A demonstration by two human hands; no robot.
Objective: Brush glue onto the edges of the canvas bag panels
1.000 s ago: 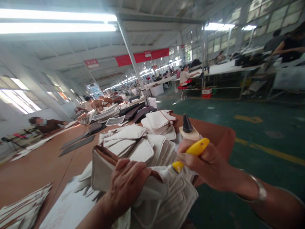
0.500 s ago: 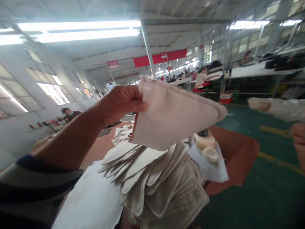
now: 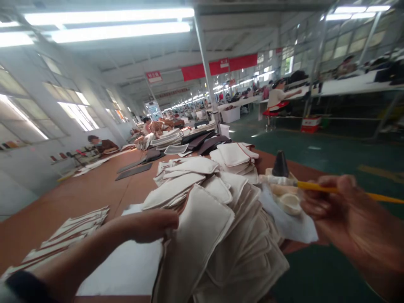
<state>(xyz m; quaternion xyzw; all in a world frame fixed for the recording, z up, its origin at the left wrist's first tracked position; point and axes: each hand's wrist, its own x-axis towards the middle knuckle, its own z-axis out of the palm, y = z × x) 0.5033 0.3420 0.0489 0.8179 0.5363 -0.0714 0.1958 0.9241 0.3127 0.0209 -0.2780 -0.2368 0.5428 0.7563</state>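
Note:
My left hand is closed on the edge of a cream fabric panel, which slants over a fanned pile of similar panels. A thin brown edging shows near my fingers. My right hand grips a brush with a yellow handle and a pale wrapped neck. Its tip points left, above a clear plastic sheet. Close by on that sheet are a small round cream-coloured dish and a black cone-shaped object. A white sheet lies under my left forearm.
The brown table carries a row of brown-edged pieces at left and dark flat pieces farther back. More stacked panels lie behind the pile. One person sits at left, another at right.
My left hand has come down with the panel from mid-air to the pile. My right hand and the brush have moved in from the right edge, and the brush now points left.

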